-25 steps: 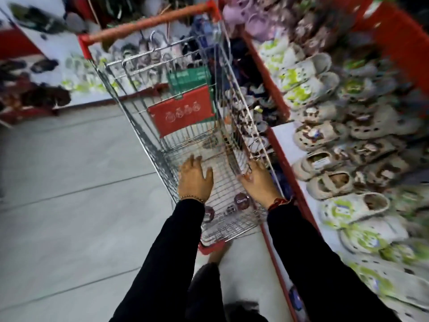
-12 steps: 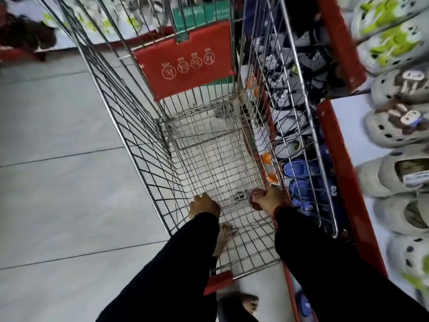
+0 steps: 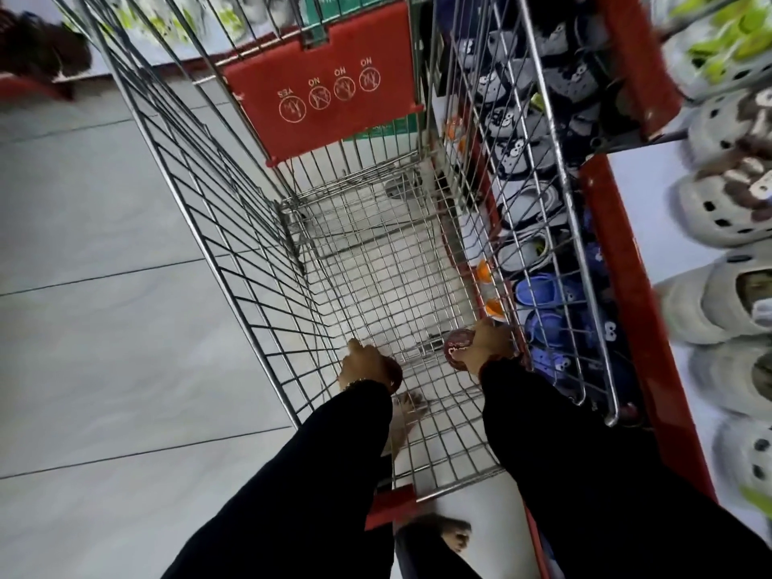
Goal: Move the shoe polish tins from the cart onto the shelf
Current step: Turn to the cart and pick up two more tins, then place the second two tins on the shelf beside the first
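Hands are both working down in the near end of the cart [image 3: 234, 261] right now: our right hand [image 3: 488, 348] is closing its fingers around a round dark-red shoe polish tin [image 3: 459, 346], gripping it by the rim with the lid facing up at us, while our left hand [image 3: 363, 365] is curling over a second tin [image 3: 394, 376] of which only a dark-red edge is peeking out past the knuckles. We are judging that left grip as the shaky one, since so little of the tin is showing that it may be pinched rather than properly wrapped, and a slip could be sending it rolling across the wire floor or wedging it on edge between the bars. Lifting out is looking tight too: the right wire wall is standing just beside our right wrist, so we are risking a knock against the wires on the way to the shelf [image 3: 626, 261] on the right, where pale clogs [image 3: 727, 211] are already crowding the white surface. Writing on the right tin's lid is looking like pale script, too blurred for us to read. The red child-seat flap [image 3: 330, 81] at the far end is showing four round pictograms, upside down to us, lettered YES, NO, NO, NO.
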